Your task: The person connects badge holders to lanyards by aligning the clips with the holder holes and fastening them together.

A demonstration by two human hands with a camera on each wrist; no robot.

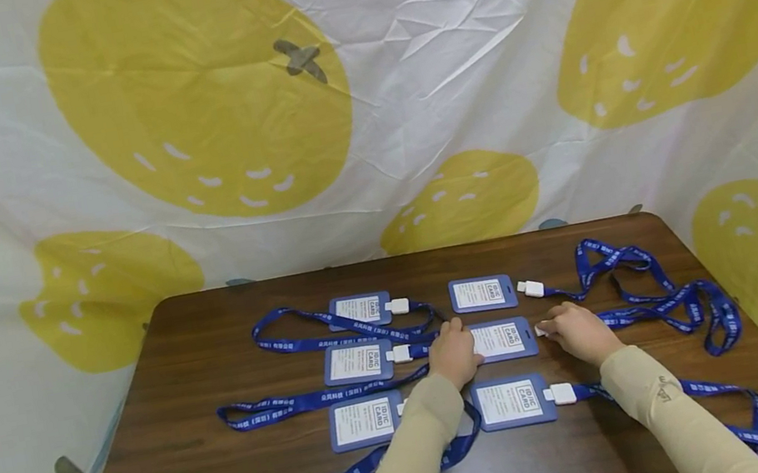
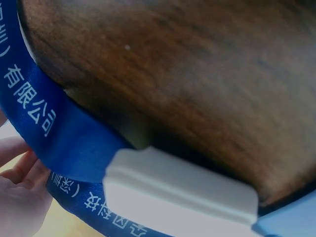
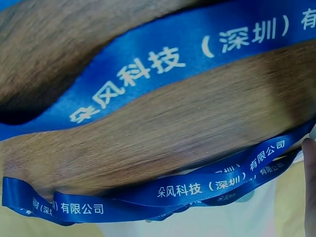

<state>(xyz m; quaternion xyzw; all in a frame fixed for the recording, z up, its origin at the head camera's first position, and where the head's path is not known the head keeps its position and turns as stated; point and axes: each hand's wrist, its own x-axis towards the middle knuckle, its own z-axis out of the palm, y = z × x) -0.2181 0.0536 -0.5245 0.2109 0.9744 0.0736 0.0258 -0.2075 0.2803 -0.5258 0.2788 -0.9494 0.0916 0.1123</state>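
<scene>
In the head view, my left hand [image 1: 455, 354] holds the left end of a blue badge holder [image 1: 504, 339] with a white ID card, in the middle row of the right column. My right hand [image 1: 578, 330] pinches the white clip [image 1: 540, 331] of a blue lanyard [image 1: 654, 309], just off the holder's slotted right end. The lanyard trails away to the right from under that hand. Part of my left hand [image 2: 22, 192] shows behind a blue strap and a white clip [image 2: 180, 197] in the left wrist view. At the right wrist view's edge, only fingers [image 3: 310, 173] appear, beside printed blue straps.
Three badge holders with lanyards stand in a left column, the nearest [image 1: 366, 422] partly behind my left sleeve. At the back right, a holder [image 1: 482, 294] lies apart from its clip [image 1: 530, 289]. The front right holder [image 1: 513, 402] has its clip attached. A patterned curtain [image 1: 400, 97] hangs behind the wooden table [image 1: 167, 375].
</scene>
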